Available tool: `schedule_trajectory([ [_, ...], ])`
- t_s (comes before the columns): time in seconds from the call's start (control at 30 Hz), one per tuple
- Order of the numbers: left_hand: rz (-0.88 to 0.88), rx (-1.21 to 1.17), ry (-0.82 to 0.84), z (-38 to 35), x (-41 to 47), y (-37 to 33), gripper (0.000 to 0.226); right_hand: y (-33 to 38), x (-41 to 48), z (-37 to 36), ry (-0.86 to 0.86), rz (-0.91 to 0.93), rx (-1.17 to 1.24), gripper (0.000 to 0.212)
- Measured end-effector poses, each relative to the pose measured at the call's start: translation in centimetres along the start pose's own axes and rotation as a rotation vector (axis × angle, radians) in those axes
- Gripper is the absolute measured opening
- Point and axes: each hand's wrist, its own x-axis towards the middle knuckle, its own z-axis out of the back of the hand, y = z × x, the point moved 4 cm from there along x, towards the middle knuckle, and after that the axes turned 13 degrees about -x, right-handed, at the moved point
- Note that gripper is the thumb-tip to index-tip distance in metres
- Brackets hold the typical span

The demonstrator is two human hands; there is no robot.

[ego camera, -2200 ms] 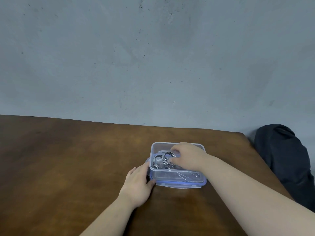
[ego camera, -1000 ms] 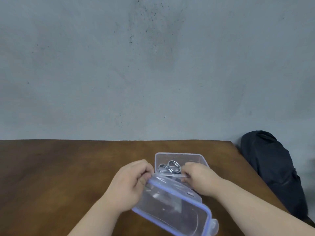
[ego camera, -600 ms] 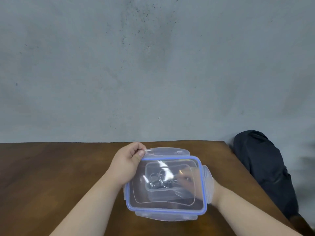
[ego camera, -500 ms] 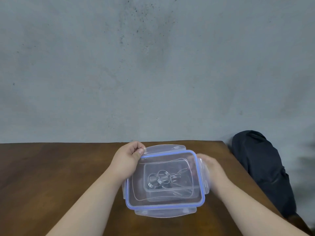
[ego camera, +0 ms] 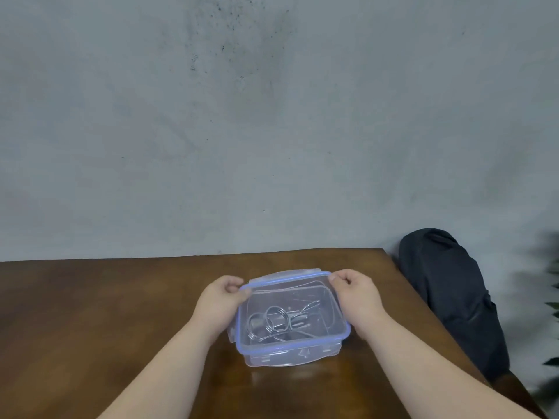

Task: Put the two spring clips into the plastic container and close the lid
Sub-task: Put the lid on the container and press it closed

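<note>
A clear plastic container (ego camera: 290,356) stands on the brown wooden table (ego camera: 90,313). Its clear lid with a blue rim (ego camera: 298,343) lies on top of it. Through the lid I see the two metal spring clips (ego camera: 273,322) lying inside, their coils side by side. My left hand (ego camera: 222,300) pinches the lid's far left corner. My right hand (ego camera: 355,293) pinches its far right corner. Whether the lid's side flaps are latched cannot be told.
A grey wall rises just behind the table. The table's right edge runs close to my right arm. A dark bag (ego camera: 447,297) leans against the wall beyond that edge. Blurred green leaves (ego camera: 552,313) show at the far right.
The lid went from tilted in front of the container to lying flat on top of it. My right hand came out from under the lid and now grips its far right corner.
</note>
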Motion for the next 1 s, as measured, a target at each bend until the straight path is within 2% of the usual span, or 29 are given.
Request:
schedule_trajectory([
  [0.1, 0.074, -0.004, -0.065, 0.2, 0.0, 1.9, 0.006, -0.8, 0.8, -1.3, 0.035, -0.032, -0.122, 0.024],
  [0.23, 0.088, 0.02, -0.118, -0.4, 0.1, 2.3, 0.005, -1.0, 1.4, -2.0, 0.039, -0.02, -0.249, 0.028],
  [0.37, 0.052, 0.132, -0.098, -0.9, 0.4, 1.9, 0.015, -1.4, 1.9, -2.1, 0.044, -0.043, -0.312, 0.03],
  [0.43, 0.009, 0.212, -0.087, -1.1, 0.5, 1.4, 0.022, -1.5, 2.1, -2.0, 0.036, -0.047, -0.314, 0.031],
  [0.53, -0.037, 0.282, -0.091, -1.4, 0.9, 0.8, 0.015, -1.5, 2.4, -1.7, 0.02, -0.051, -0.269, 0.031],
  [0.6, -0.048, 0.331, -0.09, -1.7, 1.3, 0.6, 0.023, -1.6, 2.6, -1.5, 0.016, -0.064, -0.253, 0.031],
  [0.73, -0.01, 0.357, -0.068, -2.0, 1.4, 1.0, 0.027, -1.9, 2.6, -1.8, 0.036, -0.081, -0.289, 0.024],
  [1.0, 0.048, 0.325, -0.074, -1.7, 1.6, 1.5, 0.025, -2.2, 2.4, -2.1, 0.05, -0.145, -0.209, 0.022],
])
